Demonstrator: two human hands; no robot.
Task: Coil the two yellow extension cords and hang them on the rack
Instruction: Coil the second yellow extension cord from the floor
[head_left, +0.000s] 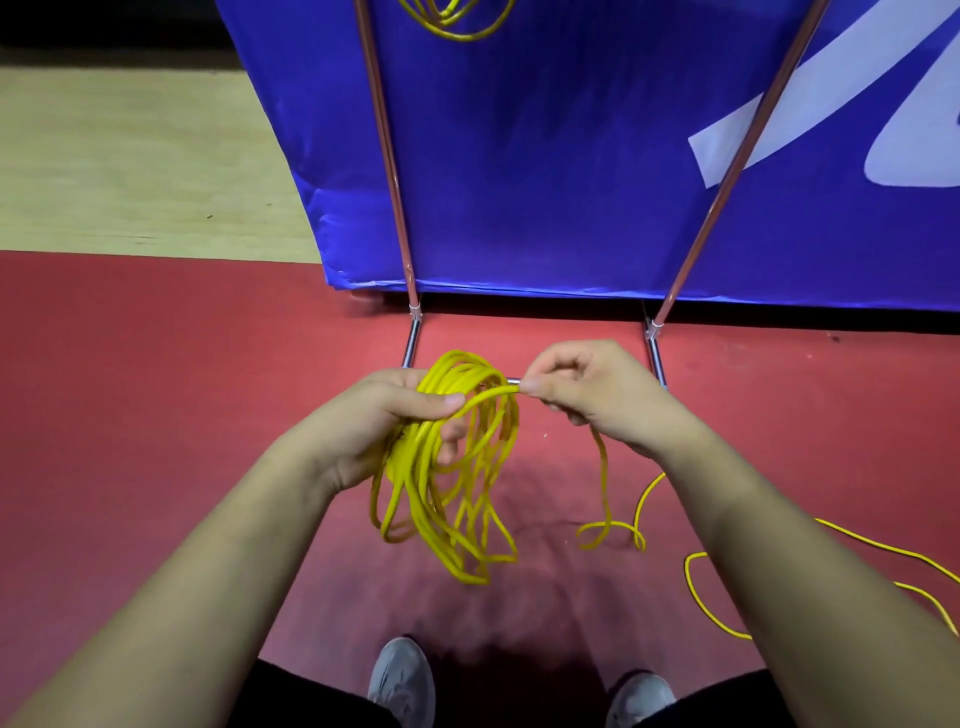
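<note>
Yellow cord (441, 467) looped, L hand (379, 421) grips, R hand (582, 395) pinches.

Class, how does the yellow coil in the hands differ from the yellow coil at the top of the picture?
The held coil is gripped by the left hand above the floor; the top coil hangs high between the rack poles, untouched. The held coil trails a tail through the right hand onto the floor; the top coil shows none. Both are looped yellow cord.
</note>
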